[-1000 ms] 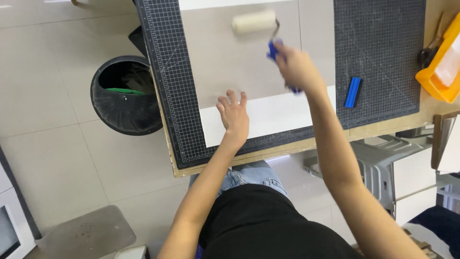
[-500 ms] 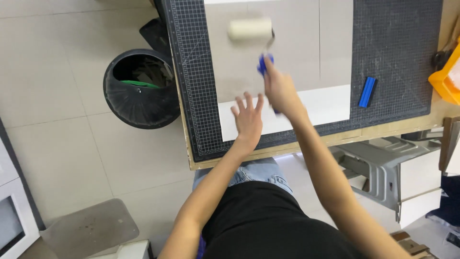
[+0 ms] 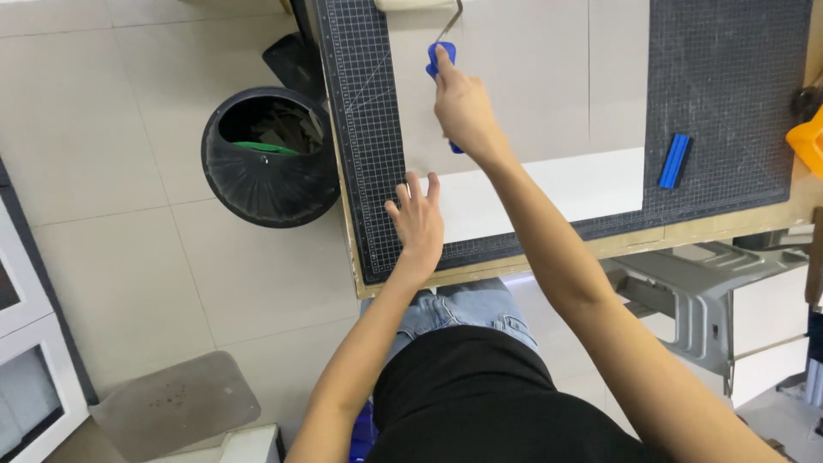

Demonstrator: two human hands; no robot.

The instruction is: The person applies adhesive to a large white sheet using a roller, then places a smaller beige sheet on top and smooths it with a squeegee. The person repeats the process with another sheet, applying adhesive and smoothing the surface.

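Right hand closed around the blue handle of a roller, reaching far up the table; roller head mostly cut off by the top edge, so probably resting on the pale sheet but hard to confirm. Left hand flat, fingers spread wide, holding nothing, pressed on the near left corner of the white sheet, just where it meets the cutting mat.

To roll well: keep the left palm firm so nothing slides, push in one straight line away from the body, keep pressure even across the roller's width, and overlap each pass slightly to chase out bubbles. Wrist low, handle angled shallow, so the head stays flat rather than riding on one edge.

Blue bar lying on the mat to the right, well apart from both hands. Black bin on the floor just left of the table. Orange box at the far right edge.

Against half a second ago: roller further up the sheet, then fully in view, now nearly out at the top. Right arm stretched longer. Left hand in about the same spot at the sheet's corner, fingers splayed as before. Bin and blue bar unmoved relative to the table.
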